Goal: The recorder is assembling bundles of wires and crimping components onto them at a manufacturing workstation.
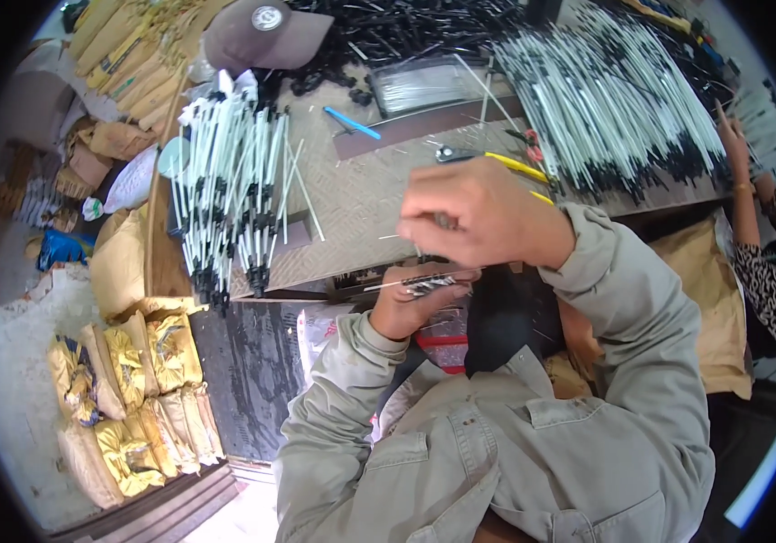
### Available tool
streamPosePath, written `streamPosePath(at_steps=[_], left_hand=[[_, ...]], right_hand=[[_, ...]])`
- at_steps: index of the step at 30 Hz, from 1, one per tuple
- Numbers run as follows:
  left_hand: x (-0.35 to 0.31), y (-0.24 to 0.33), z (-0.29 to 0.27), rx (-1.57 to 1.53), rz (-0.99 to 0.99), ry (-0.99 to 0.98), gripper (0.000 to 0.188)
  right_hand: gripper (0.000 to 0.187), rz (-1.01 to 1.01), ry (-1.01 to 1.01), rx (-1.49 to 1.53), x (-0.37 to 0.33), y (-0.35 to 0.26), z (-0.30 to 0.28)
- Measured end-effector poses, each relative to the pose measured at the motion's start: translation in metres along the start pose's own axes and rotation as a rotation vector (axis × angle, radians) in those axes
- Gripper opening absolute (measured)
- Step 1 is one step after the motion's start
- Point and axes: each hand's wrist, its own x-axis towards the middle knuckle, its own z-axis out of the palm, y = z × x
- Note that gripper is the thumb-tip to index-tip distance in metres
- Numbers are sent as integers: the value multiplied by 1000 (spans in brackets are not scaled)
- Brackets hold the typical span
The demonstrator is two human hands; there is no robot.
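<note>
My left hand [397,312] is closed at the table's near edge, round a small bundle of shiny metal and dark slender pieces [431,286]. A thin pale rod sticks out from that hand toward the left. Just above it is my right hand [478,213], its fingers curled together and slightly blurred. What lies between those fingers is too small and hidden to name. Yellow-handled pliers [516,166] and a red-handled tool [531,145] lie on the table just beyond my right hand.
Long white rods with black ends are heaped at the right [610,100] and left [230,181]. A blue tool [352,122], a clear-covered tray [420,88] and a grey cap [266,34] lie farther back. Wrapped packages [139,398] stand at the lower left. Another person's arm [741,181] is at the right.
</note>
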Motion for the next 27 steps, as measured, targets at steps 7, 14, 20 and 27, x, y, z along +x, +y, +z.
streamPosePath(at_steps=[7, 14, 20, 27], left_hand=[[6, -5, -8, 94, 149, -148, 28], [-7, -4, -8, 10, 89, -182, 25], [-5, -2, -21, 187, 133, -212, 30], [-10, -10, -28, 152, 45, -270, 38]], right_hand=[[40, 255, 187, -88, -109, 47, 19], [65, 119, -115, -129, -84, 53, 59], [57, -104, -251, -145, -56, 78, 66], [44, -156, -257, -175, -45, 81, 65]])
